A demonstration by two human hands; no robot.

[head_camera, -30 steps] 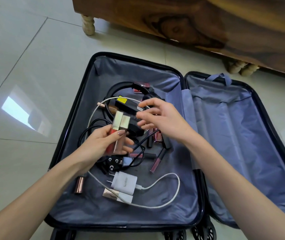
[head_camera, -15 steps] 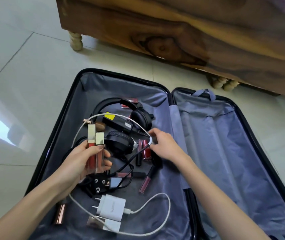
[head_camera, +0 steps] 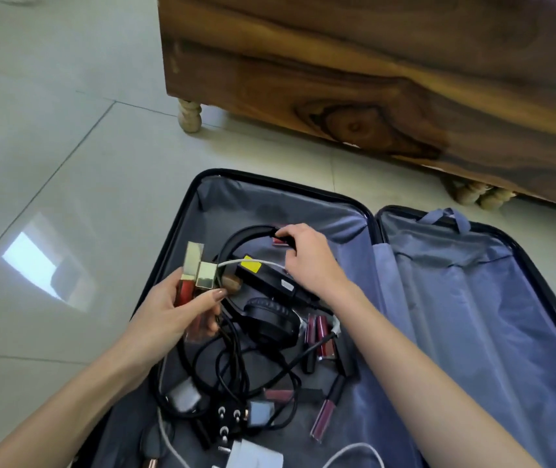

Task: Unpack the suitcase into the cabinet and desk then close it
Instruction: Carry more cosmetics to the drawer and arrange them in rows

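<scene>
Suitcase (head_camera: 472,315) lies wide open on the tiled floor (head_camera: 50,146), just in front of a wooden furniture piece (head_camera: 371,79) on turned legs. All the clutter sits in its left half.

Head view, risks first. The headphones (head_camera: 270,319), black adapter (head_camera: 266,278) w/ yellow label, white cable (head_camera: 259,262) & black cords (head_camera: 232,366) are looped through each other, so lifting any one item prob. drags the rest along. The loose gloss tubes (head_camera: 319,332) beside the ear cup could get flicked about or buried. The left hand (head_camera: 168,312) is already loaded, and adding a third piece to that grip may let one slip. The right forearm passes over the adapter & cable, so a quick pull-back could snag them.

Fingers next. Left hand: thumb & fingers wrap round two gold-capped tubes (head_camera: 199,275), held upright above the case's left side. Right hand (head_camera: 307,261): fingers curled narrow at the far end of the pile, where the headband crosses a red tube (head_camera: 280,242). The tips touch there, but can't tell which of the two they pinch.
</scene>
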